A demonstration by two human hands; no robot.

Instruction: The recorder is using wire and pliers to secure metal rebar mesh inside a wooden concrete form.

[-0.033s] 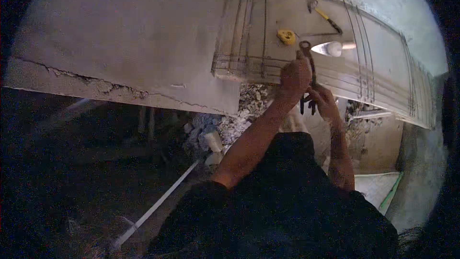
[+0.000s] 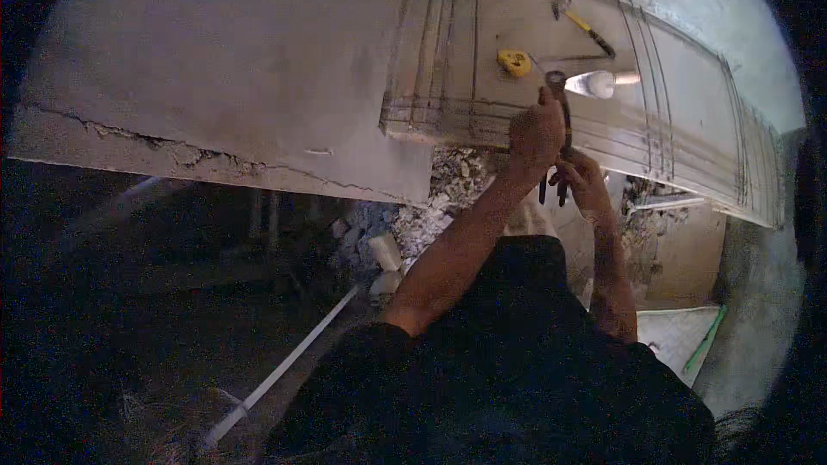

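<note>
Both of my hands are at a dark pair of pincers, held upright in front of me with the rounded head [image 2: 556, 79] up and two dark handles [image 2: 544, 189] pointing down. My left hand [image 2: 536, 133] is closed around the upper part, just below the head. Lower and to the right, my right hand [image 2: 586, 181] has its fingers curled at the handles. Past the pincers, on a pale board, lie a yellow tape measure [image 2: 515, 63] and a hammer [image 2: 589, 33] with a yellow and black handle. What sits in the pincers' jaws, if anything, is too small to tell.
Dark straight bars or lines cross the pale board [image 2: 543, 21]. A bright white light [image 2: 599, 84] shines beside the pincers. Broken rubble [image 2: 457, 176] lies below the board. At left stands a large grey slab [image 2: 224, 60] with a cracked edge; a pale rod [image 2: 284, 366] slants underneath.
My left hand and the head of the pincers have shifted slightly to the right. The right hand has hardly moved.
</note>
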